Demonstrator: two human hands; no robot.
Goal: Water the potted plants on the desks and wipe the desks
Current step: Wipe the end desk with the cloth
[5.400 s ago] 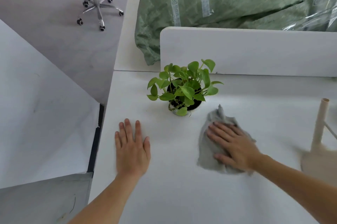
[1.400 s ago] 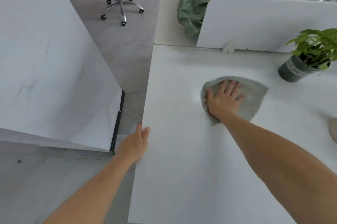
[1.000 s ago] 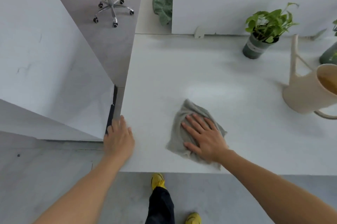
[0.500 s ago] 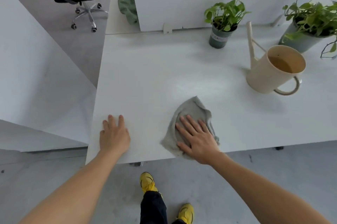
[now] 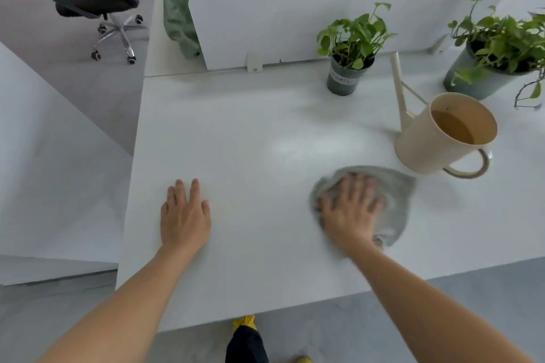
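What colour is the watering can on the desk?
The watering can is cream or pale beige, spout and handle included, seen in the head view.

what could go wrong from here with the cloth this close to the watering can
1. The right hand presses the grey cloth flat, its edge close to the watering can, which holds liquid; a wider sweep could bump it and spill over the desk.
2. The can's spout stands near the small potted plant; a shove might tip that pot.
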